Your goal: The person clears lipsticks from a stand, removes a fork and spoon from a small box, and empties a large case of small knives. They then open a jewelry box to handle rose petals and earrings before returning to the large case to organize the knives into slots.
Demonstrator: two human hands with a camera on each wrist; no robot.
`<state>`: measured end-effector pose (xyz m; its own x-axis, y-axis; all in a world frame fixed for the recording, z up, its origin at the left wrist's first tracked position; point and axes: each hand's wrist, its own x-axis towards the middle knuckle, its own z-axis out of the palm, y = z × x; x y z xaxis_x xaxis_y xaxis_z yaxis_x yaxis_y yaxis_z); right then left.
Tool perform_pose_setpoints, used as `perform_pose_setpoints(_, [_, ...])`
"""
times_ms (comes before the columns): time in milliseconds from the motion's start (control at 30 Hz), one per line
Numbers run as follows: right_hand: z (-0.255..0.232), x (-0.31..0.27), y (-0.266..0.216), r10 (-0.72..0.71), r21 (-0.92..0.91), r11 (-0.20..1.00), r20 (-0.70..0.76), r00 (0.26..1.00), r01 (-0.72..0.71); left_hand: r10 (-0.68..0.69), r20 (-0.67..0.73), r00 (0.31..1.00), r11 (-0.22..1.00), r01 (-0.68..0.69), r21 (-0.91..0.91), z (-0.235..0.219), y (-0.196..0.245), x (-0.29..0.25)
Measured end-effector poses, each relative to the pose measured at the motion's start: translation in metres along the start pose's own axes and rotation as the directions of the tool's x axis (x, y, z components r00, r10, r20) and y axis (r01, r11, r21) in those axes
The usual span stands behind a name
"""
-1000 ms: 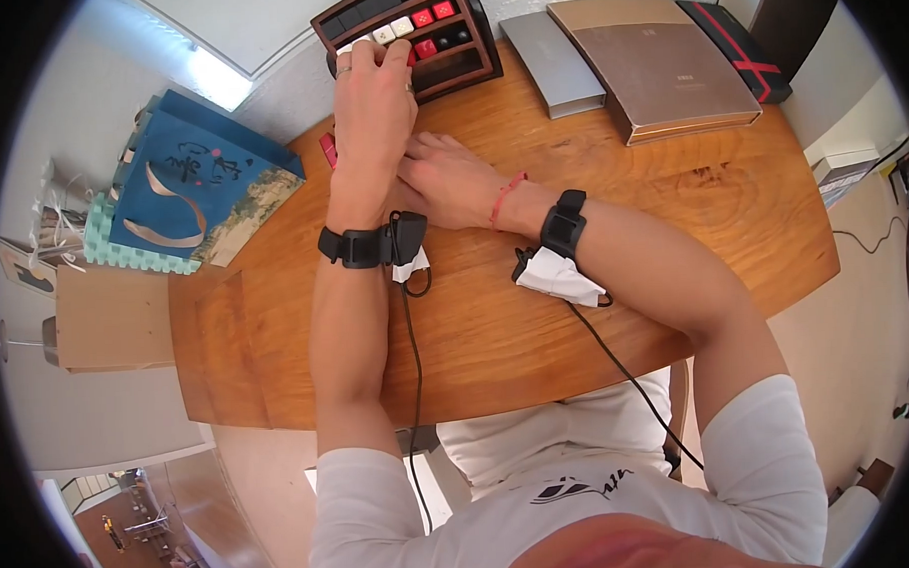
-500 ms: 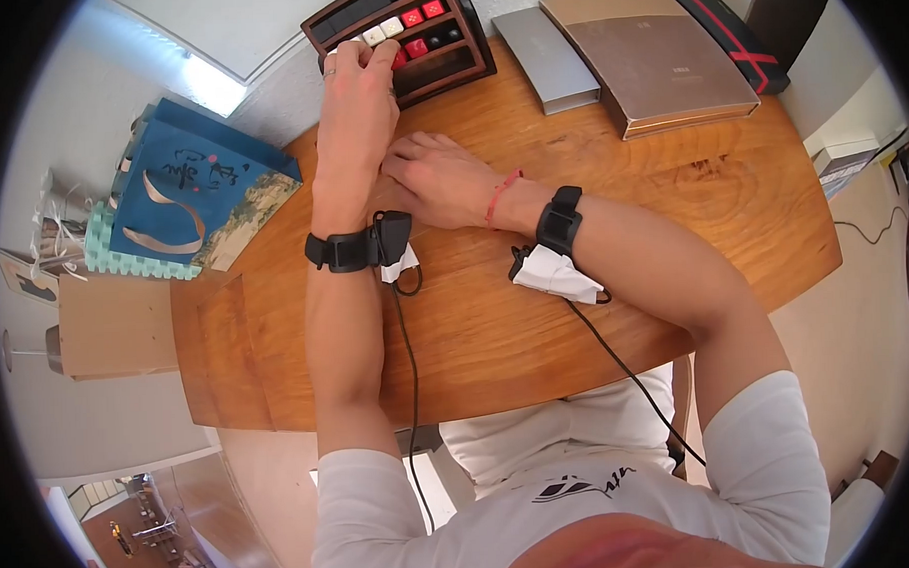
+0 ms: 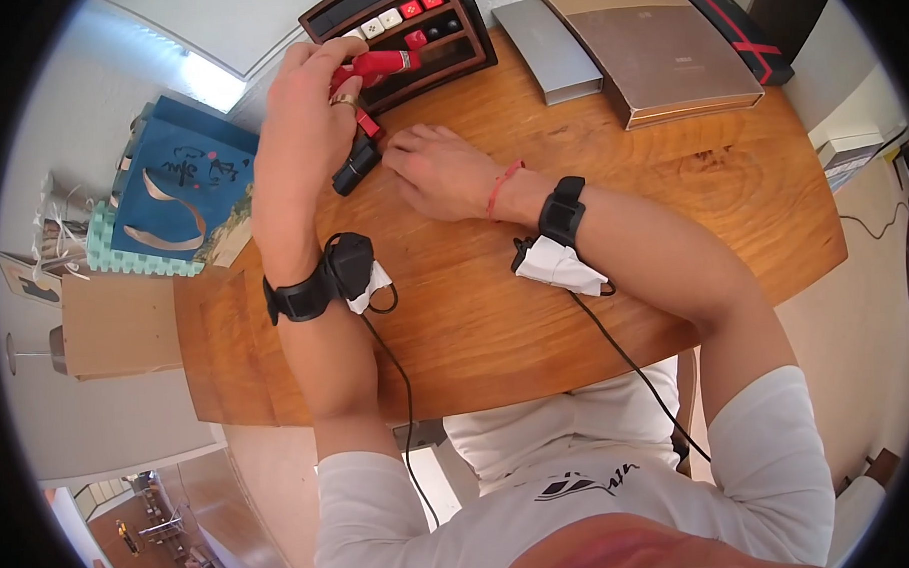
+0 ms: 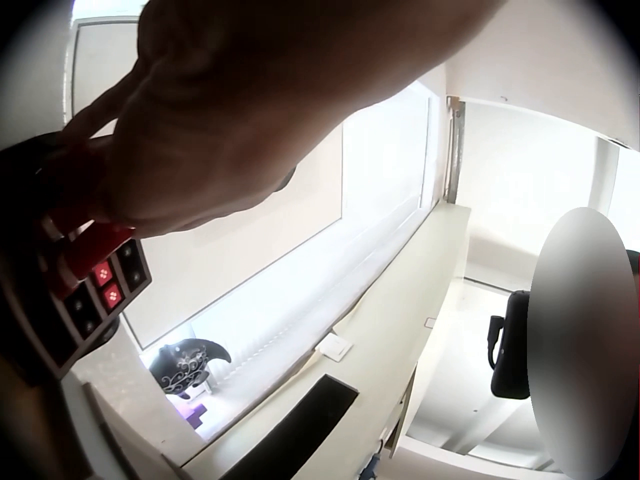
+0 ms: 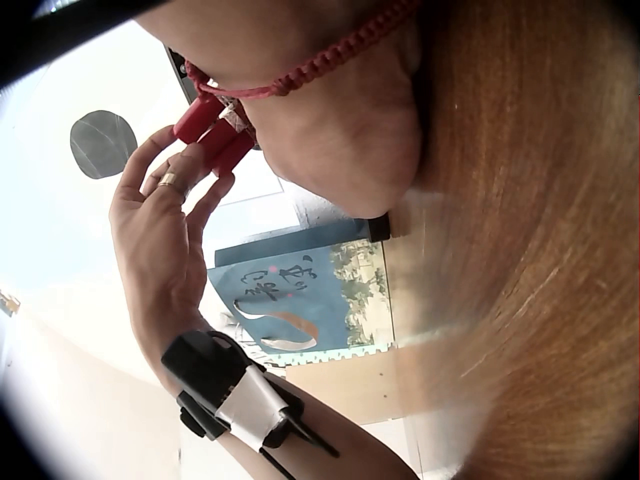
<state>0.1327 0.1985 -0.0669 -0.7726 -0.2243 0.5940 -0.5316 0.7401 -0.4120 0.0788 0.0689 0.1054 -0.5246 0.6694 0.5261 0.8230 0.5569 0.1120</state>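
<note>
Red lipstick tubes — pinched in the left hand's grip — are just before the wooden rack near the surface's far edge; the right hand rests nearby, fingers relaxed.

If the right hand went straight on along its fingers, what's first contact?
Most likely the black tube lying on the wooden table just ahead of the right hand. The gap's depth is hard to judge from the head view.
</note>
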Motion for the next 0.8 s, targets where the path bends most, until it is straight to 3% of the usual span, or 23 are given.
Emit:
perform_pose_setpoints(233, [0.0,0.0,0.001,-0.006,0.013,1.0,-0.017,1.0,0.006,-0.111,0.167,0.98,0.989,0.124,-0.074,-0.021,-0.01,-0.009])
perform_pose_setpoints(433, [-0.001,0.001,0.0,0.007,-0.003,1.0,0.052,0.999,-0.007,-0.189,0.348,0.918,0.971,0.227,-0.072,0.003,-0.041,-0.009])
perform_pose_setpoints(500, [0.004,0.001,0.003,-0.016,-0.018,1.0,-0.049,0.999,0.015,-0.178,0.345,0.922,0.975,0.213,-0.068,0.014,-0.053,-0.01])
perform_pose_setpoints(633, [-0.012,0.012,-0.009,0.042,0.135,0.99,-0.064,0.997,-0.033,-0.174,0.339,0.925,0.982,0.19,-0.013,0.018,-0.067,-0.011])
perform_pose_setpoints(700, [-0.014,0.011,-0.012,-0.078,0.252,0.959,-0.192,0.978,0.126,-0.21,0.351,0.912,0.974,0.228,-0.011,0.02,-0.07,-0.012])
perform_pose_setpoints(733, [-0.017,0.008,-0.016,-0.077,0.265,0.956,-0.177,0.981,0.123,-0.22,0.356,0.908,0.971,0.237,-0.005,0.018,-0.07,-0.012])
perform_pose_setpoints(800, [-0.026,0.005,-0.027,-0.152,0.268,0.957,0.14,0.978,0.111,-0.292,0.377,0.879,0.949,0.317,-0.003,0.015,-0.069,-0.013])
